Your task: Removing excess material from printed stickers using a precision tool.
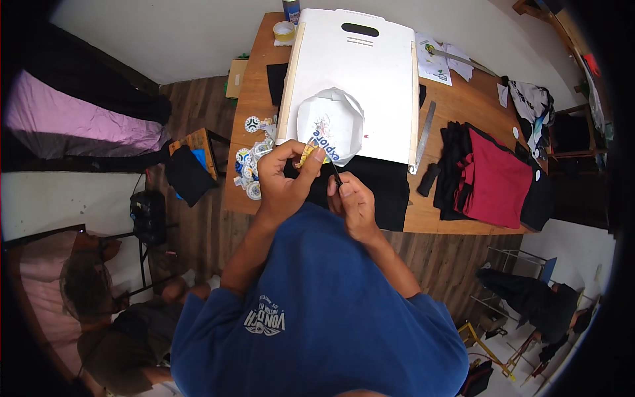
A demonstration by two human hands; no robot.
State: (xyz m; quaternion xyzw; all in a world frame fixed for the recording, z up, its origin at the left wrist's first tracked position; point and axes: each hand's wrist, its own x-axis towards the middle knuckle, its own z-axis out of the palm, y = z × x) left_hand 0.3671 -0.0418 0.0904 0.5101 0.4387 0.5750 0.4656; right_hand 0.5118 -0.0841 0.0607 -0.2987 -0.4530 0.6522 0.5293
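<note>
My left hand (286,173) pinches a small printed cut-out (316,153), white with blue lettering and a yellow part, between thumb and fingers. My right hand (352,205) grips a slim black-handled tool (337,177); its tip meets the cut-out's lower edge, and its exact kind is too small to make out. Both hands are raised over the near rim of a white folded-paper tray (356,109) with tiny coloured scraps inside. The tray rests on a large white board (390,79). Several round printed cut-outs (248,164) lie in a pile left of my left hand.
On the wooden table (463,106), a metal ruler (424,132) lies beside the board. Folded red cloth (496,178) and black cloth are stacked at the right. A tape roll (284,30) and a can (292,10) stand at the far left. Other people sit behind on both sides.
</note>
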